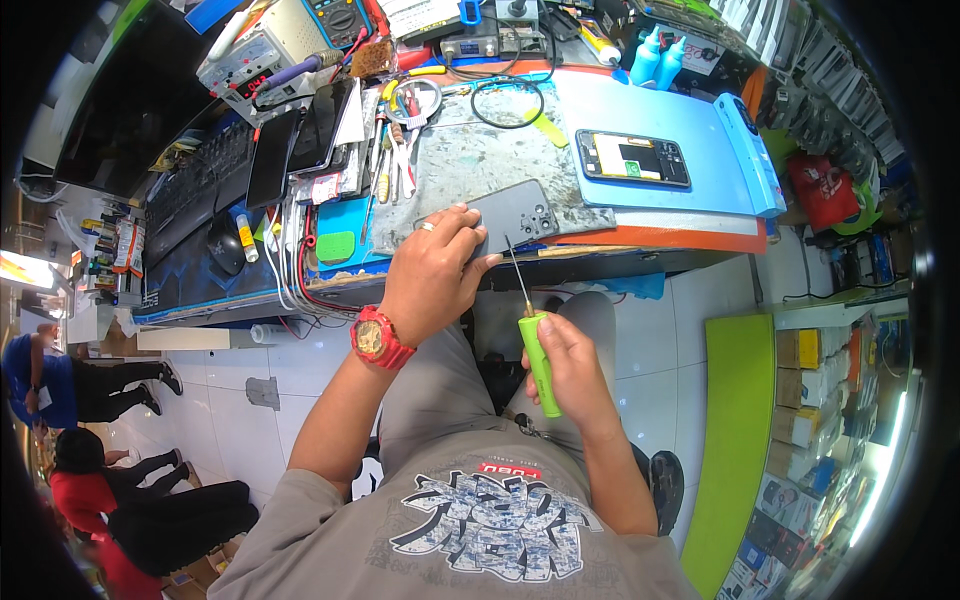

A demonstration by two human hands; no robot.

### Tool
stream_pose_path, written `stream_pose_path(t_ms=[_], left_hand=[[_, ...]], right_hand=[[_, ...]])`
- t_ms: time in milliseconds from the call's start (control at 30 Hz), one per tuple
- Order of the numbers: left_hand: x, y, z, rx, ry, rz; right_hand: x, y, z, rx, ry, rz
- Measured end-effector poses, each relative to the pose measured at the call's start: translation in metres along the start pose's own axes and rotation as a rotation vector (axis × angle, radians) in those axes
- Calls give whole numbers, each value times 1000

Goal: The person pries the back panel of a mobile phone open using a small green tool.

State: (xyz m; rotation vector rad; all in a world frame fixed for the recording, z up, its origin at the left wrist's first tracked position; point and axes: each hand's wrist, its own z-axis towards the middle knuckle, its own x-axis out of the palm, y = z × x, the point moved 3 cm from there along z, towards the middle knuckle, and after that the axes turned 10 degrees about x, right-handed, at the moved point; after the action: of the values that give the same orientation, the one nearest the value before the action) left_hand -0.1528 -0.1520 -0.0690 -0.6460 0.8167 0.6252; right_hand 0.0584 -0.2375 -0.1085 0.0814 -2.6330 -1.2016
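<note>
1. Head view: a grey phone back [512, 212] lay tilted on the stained work mat [450, 135], near the bench's front edge, its camera rings toward the right end; whether a whole phone was under it could not be told.
2. The left hand [437, 265] had its fingers bent close together over the phone back's left part, with the thumb at the near edge, gripping it. A ring [429, 226] and a red watch [376, 338] were worn on that side.
3. The right hand [572, 370] had its fingers wrapped around the green handle of a screwdriver [538, 365]. The thin shaft pointed up to the near edge, close to the camera rings; whether the tip touched could not be told.
4. To the right, an opened phone [635, 160] lay on a light blue tray [715, 185].
5. A black cable loop [507, 124] lay behind the phone back.
6. Leftward were a green sponge [335, 247], a dark phone [272, 160] and a mouse [227, 245].
</note>
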Motion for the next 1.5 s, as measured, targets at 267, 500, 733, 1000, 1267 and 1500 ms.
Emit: stream_pose_path(t_ms=[267, 500, 733, 1000, 1267, 1500], left_hand=[[0, 1, 0, 52, -14, 19], [-2, -1, 1, 53, -19, 25], [-1, 0, 1, 54, -23, 25], [-1, 0, 1, 53, -22, 20], [0, 1, 1, 52, -19, 15], [-1, 0, 1, 57, -29, 16]], right_hand=[[-4, -2, 1, -24, -3, 11], [-4, -1, 1, -27, -1, 24], [-5, -2, 2, -30, -1, 26], [-5, -1, 2, -37, -9, 3], [-7, -1, 2, -35, -15, 8], [-7, -2, 2, -48, -25, 20]])
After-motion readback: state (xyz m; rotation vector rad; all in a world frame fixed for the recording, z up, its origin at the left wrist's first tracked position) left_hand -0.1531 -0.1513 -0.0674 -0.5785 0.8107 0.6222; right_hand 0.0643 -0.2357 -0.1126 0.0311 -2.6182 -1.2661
